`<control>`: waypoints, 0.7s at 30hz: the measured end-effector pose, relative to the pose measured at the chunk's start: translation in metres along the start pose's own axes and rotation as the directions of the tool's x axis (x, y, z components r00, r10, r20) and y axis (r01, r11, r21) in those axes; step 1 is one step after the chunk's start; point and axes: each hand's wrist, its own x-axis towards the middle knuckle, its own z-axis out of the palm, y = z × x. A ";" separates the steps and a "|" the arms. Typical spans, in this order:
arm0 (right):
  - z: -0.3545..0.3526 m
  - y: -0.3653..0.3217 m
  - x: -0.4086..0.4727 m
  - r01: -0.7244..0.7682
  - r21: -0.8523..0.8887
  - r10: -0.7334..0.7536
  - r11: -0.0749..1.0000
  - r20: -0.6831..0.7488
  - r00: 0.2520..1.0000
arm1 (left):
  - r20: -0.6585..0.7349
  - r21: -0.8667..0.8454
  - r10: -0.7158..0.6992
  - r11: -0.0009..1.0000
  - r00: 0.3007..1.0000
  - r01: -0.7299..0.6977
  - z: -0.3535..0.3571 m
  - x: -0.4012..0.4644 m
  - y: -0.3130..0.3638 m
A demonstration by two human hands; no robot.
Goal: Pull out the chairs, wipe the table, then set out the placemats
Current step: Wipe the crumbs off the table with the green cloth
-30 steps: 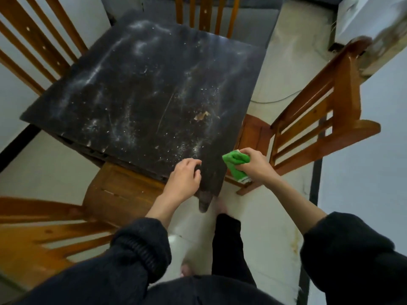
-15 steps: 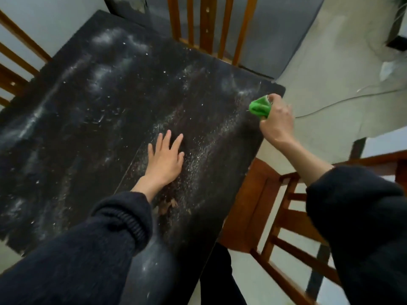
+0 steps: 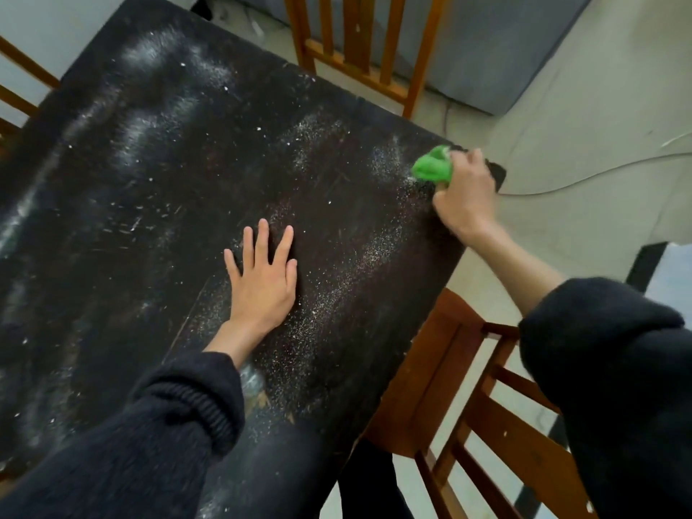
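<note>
A black table [image 3: 149,189] fills most of the view, its top streaked with white dust and crumbs. My left hand [image 3: 264,279] lies flat on it near the middle, fingers spread. My right hand [image 3: 466,196] grips a bunched green cloth [image 3: 432,168] and holds it down on the table's far right corner. One wooden chair [image 3: 355,43] stands at the far side, another wooden chair [image 3: 468,406] at the right side, pulled away from the table. A third chair's back [image 3: 18,95] shows at the left edge.
A grey mat [image 3: 498,43] lies on the pale floor beyond the far chair. A thin cable [image 3: 584,176] runs across the floor at the right. My dark trouser leg [image 3: 370,485] shows below the table's near edge.
My right hand has brought the green cloth down onto the table's far right corner. My left hand stays flat on the table. The view has moved closer over the table.
</note>
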 end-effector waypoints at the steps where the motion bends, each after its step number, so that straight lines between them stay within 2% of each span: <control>1: 0.005 -0.008 -0.020 0.067 0.011 -0.067 0.998 0.030 0.997 | 0.017 0.003 -0.002 1.000 1.000 0.002 0.000 0.000 0.000; 4: 0.026 -0.039 -0.100 0.239 0.084 -0.249 0.967 0.149 0.957 | 0.077 0.000 -0.005 1.000 0.997 0.005 0.000 0.003 -0.003; 6: 0.038 -0.060 -0.147 0.280 0.189 -0.327 0.941 0.303 0.895 | 0.112 0.000 0.003 1.000 0.994 -0.003 -0.003 0.005 -0.007; 8: 0.042 -0.070 -0.160 0.209 0.278 -0.322 0.937 0.464 0.825 | 0.144 -0.017 0.027 1.000 0.989 -0.025 -0.005 0.007 -0.011; 9: 0.039 -0.071 -0.153 0.147 0.309 -0.292 0.940 0.502 0.814 | 0.161 -0.030 0.037 0.999 0.986 -0.033 -0.007 0.008 -0.013; 11: 0.029 -0.061 -0.121 0.074 0.319 -0.216 0.945 0.438 0.873 | 0.186 -0.039 0.048 0.998 0.981 -0.042 -0.008 0.008 -0.017; 14: 0.002 -0.030 -0.056 0.037 0.250 -0.083 0.968 0.176 0.981 | 0.197 -0.015 0.053 0.999 0.979 -0.051 -0.006 0.008 -0.017; 16: -0.015 -0.006 -0.017 0.024 0.158 -0.029 0.987 0.030 0.999 | 0.193 0.000 0.054 0.999 0.980 -0.055 -0.003 0.008 -0.018; 18: -0.022 0.016 0.008 -0.017 0.035 0.017 0.999 -0.014 1.000 | 0.196 0.002 0.051 0.999 0.979 -0.053 -0.001 0.009 -0.019; 21: -0.022 0.029 0.008 -0.084 -0.066 0.086 0.994 0.029 0.996 | 0.203 0.006 0.050 0.999 0.978 -0.052 0.000 0.011 -0.021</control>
